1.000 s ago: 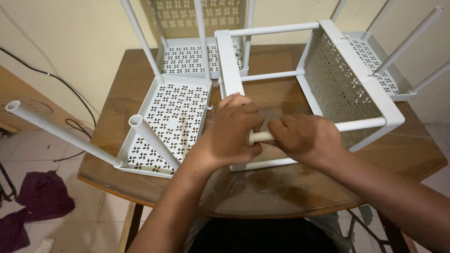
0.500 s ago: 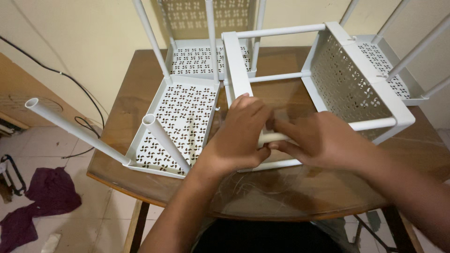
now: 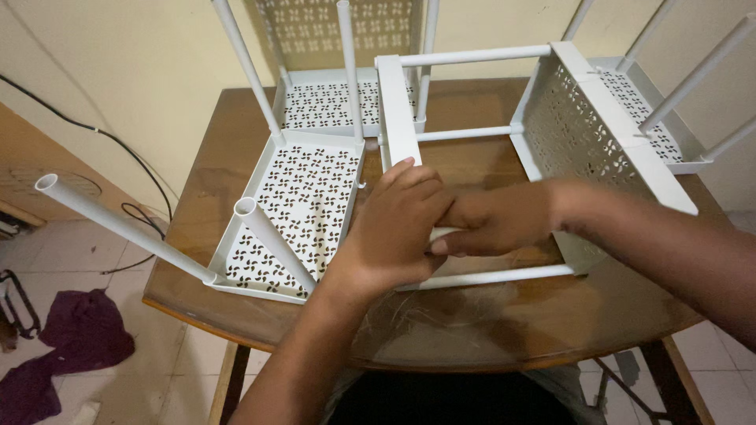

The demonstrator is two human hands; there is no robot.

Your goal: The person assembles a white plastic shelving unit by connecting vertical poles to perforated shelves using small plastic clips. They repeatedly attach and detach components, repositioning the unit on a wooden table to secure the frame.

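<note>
fingers (image 3: 409, 189) of the left hand (image 3: 394, 228) are curled down over the end of a short cream tube (image 3: 441, 233), and the right hand's (image 3: 492, 222) fingers are closed around the same tube from the other side, thumb beneath; only a small stretch of the tube is seen between the two hands. both hands are thus clenched on it, knuckles nearly touching. the tube lies low inside a white rack frame (image 3: 398, 110) that is laid on its side on the wooden table (image 3: 220, 165), just above the frame's lower rail (image 3: 504, 275) and between its end bar and a perforated shelf panel (image 3: 583, 142). whether the tube's hidden end is seated in a socket cannot be told.

the step in hand is judged to be the fitting of this tube into the frame. a firm, straight push or twist along the tube's axis would be called for, with the frame kept steady.

beside the left wrist a second perforated tray (image 3: 295, 205) with long white legs (image 3: 118, 227) is lying tilted.
</note>
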